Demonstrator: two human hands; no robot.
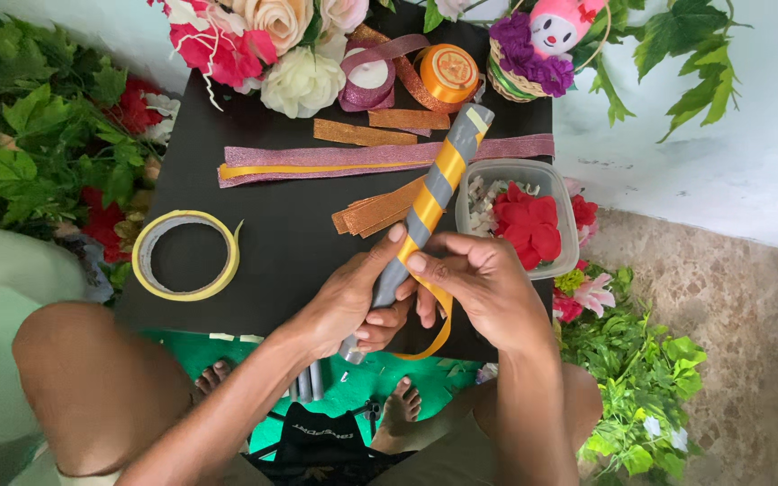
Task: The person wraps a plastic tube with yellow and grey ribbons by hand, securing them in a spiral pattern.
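My left hand grips the lower part of a grey tube that slants up to the right over a small black table. A yellow-orange satin ribbon spirals around the tube, and its loose end loops down below my hands. My right hand pinches that ribbon against the tube just above my left thumb. The tube's bottom end is hidden by my left hand.
A roll of yellowish tape lies left on the table. Glittery pink and orange strips, ribbon spools, artificial flowers and a doll basket sit at the back. A clear tub of red petals stands right. Green foliage flanks the table.
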